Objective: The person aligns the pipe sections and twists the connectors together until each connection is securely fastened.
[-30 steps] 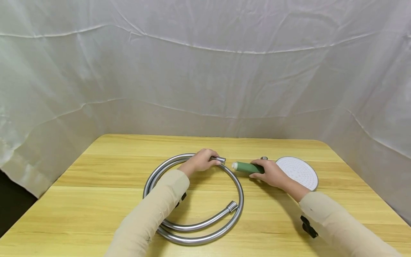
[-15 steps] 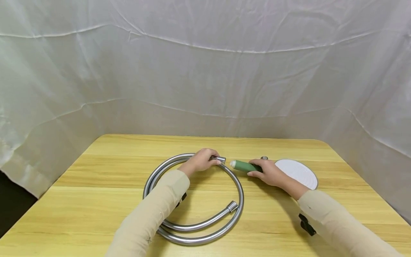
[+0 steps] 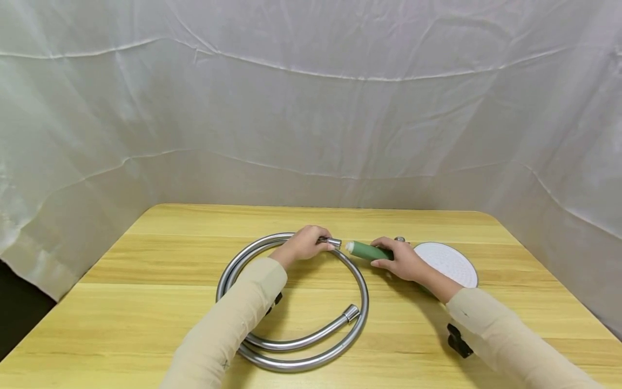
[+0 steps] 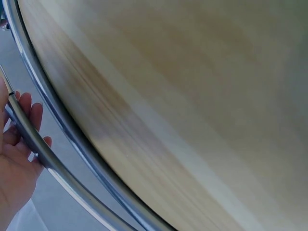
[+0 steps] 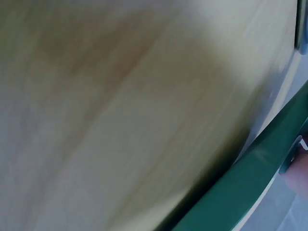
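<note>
L grip [image 3: 305, 242] holds chrome shower hose [image 3: 289, 364] nr end fitting [image 3: 335, 242]; R grip [image 3: 407, 261] clasps green-handled shower handset [image 3: 367, 251], pale tip [image 3: 349, 247] just apart, over desk [image 3: 146, 319]. Best align both axes, no tilt.

No word, brand or number can be read on the coiled, silver-grey, shiny hose [image 3: 289, 365], on the green-handled shower head with the round white face [image 3: 448, 265], or on the pale yellow wood-grain table [image 3: 160, 259] in the head view. On the cream cloth sleeve of the left arm [image 3: 233, 316] stands one small, thin, dark cross-shaped mark [image 3: 225, 363], something like an x or a plus sign, too small to tell whether it is a letter, a sign or a stitch. A tiny dark fleck [image 3: 465, 314] on the cream cloth sleeve of the right arm [image 3: 515, 346] is likewise too small to make out.
</note>
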Demonstrator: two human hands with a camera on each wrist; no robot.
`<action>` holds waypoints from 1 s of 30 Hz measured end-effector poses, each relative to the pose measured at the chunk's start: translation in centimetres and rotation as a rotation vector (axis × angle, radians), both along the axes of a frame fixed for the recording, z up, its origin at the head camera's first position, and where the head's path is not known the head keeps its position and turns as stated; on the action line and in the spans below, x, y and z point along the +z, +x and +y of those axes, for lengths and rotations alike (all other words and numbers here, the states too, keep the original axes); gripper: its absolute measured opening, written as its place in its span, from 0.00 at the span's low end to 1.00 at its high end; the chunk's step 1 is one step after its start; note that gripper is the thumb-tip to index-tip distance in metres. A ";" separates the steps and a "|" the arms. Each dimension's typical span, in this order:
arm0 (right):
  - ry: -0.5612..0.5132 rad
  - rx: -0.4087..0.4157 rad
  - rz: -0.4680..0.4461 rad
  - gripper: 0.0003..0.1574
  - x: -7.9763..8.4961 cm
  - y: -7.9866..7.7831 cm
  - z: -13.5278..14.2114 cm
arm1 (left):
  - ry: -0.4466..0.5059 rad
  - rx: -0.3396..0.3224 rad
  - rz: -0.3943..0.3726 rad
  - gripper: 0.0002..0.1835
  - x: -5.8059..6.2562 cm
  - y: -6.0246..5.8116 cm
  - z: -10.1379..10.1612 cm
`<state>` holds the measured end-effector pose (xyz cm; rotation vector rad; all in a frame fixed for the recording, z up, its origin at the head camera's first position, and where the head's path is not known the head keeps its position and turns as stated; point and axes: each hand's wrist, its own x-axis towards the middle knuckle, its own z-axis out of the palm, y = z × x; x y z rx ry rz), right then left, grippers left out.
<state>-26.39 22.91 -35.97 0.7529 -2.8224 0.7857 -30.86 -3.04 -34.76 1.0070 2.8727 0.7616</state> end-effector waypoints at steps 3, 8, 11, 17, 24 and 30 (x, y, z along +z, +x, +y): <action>-0.029 -0.002 -0.015 0.25 0.0 -0.1 -0.1 | 0.002 0.001 -0.004 0.12 0.0 0.0 0.0; -0.068 0.006 -0.043 0.25 0.0 -0.4 -0.1 | 0.008 0.002 -0.005 0.11 0.0 0.0 -0.1; -0.073 0.009 -0.052 0.25 0.1 -0.5 -0.1 | 0.006 0.004 -0.002 0.12 -0.1 -0.1 -0.1; -0.093 0.013 -0.049 0.25 0.0 -0.6 -0.2 | 0.010 0.013 -0.016 0.12 -0.1 -0.1 -0.2; -0.103 0.010 -0.066 0.25 0.2 -0.7 -0.6 | 0.025 0.005 -0.002 0.11 0.1 0.0 -0.3; -0.074 0.026 -0.042 0.25 0.1 -0.8 -0.8 | 0.019 0.004 0.010 0.12 0.1 0.1 -0.3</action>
